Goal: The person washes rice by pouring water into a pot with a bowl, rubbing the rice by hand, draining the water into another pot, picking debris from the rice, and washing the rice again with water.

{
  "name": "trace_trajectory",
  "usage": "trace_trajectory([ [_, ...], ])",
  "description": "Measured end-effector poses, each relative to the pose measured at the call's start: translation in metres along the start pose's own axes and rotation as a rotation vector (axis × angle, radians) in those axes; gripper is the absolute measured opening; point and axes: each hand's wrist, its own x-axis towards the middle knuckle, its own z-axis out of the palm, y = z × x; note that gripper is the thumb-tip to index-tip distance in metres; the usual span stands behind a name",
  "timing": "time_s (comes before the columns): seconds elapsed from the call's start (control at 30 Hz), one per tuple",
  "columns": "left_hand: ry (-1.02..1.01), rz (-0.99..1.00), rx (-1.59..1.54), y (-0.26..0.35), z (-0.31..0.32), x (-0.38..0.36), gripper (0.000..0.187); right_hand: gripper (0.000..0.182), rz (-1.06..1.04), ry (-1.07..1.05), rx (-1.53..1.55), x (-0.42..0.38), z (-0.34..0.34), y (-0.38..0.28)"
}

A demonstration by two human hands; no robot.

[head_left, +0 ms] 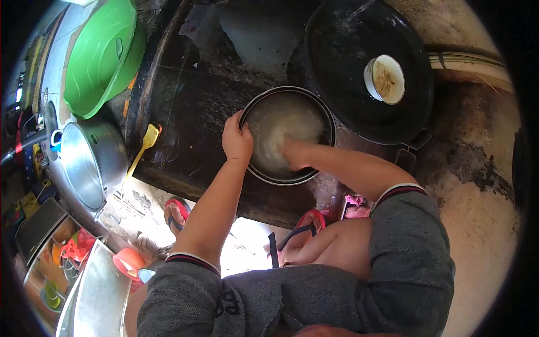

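A round dark pot with a pale rim stands on the wet dark surface, holding cloudy whitish liquid. My left hand grips its left rim, the thumb over the edge and the fingers outside. Inside the pot is my right hand, its fingers dipped in the liquid, so their shape and anything in them are hidden. To the upper right, a white bowl with brownish residue inside sits in a large black oval basin.
A green basin is at the upper left, above a silver pot. A yellow spatula rests at the dark surface's left edge. Lower left are a rack with dishes and a pinkish bowl. Pink items lie near my right knee.
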Motion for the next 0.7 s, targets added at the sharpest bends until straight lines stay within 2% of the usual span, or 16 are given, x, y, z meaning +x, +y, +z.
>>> trace_trajectory([
  [0.07,0.005,0.006,0.003,-0.003,0.002,0.001,0.032,0.054,-0.045,-0.018,-0.068,0.015,0.008,-0.015],
  [0.13,0.010,0.013,0.001,-0.003,0.003,0.001,0.032,0.043,-0.287,0.142,-0.382,0.024,0.007,-0.027],
  [0.17,-0.004,0.012,-0.002,-0.002,0.002,0.002,0.032,0.043,-0.283,0.143,-0.382,0.029,0.004,-0.029],
  [0.23,-0.020,0.014,-0.006,-0.004,0.002,0.002,0.032,0.034,-0.106,0.466,-0.225,0.044,0.003,-0.024],
  [0.37,-0.025,0.046,-0.033,-0.005,0.002,0.003,0.032,0.032,-0.233,0.532,-0.385,0.059,-0.016,0.010],
  [0.43,-0.023,0.044,-0.026,-0.006,0.002,0.001,0.032,0.032,0.139,0.410,0.501,0.028,-0.041,0.020],
  [0.47,-0.020,0.040,-0.031,-0.006,0.002,0.002,0.032,0.032,0.139,0.408,0.500,0.015,-0.042,0.024],
  [0.53,-0.019,0.035,-0.037,-0.005,0.003,0.001,0.032,0.032,0.260,0.370,0.096,-0.010,-0.040,0.026],
  [0.57,-0.006,0.048,-0.021,-0.005,0.003,0.001,0.032,0.032,0.261,0.368,0.096,-0.017,-0.040,0.025],
  [0.63,0.006,0.062,-0.006,-0.004,0.001,0.002,0.032,0.033,0.114,0.027,-0.089,-0.028,-0.041,0.020],
  [0.67,-0.001,0.063,-0.015,-0.004,0.001,0.002,0.032,0.033,0.115,0.026,-0.089,-0.027,-0.036,0.014],
  [0.7,-0.009,0.066,-0.024,-0.004,0.001,0.001,0.032,0.033,0.025,-0.046,-0.064,-0.022,-0.029,0.005],
])
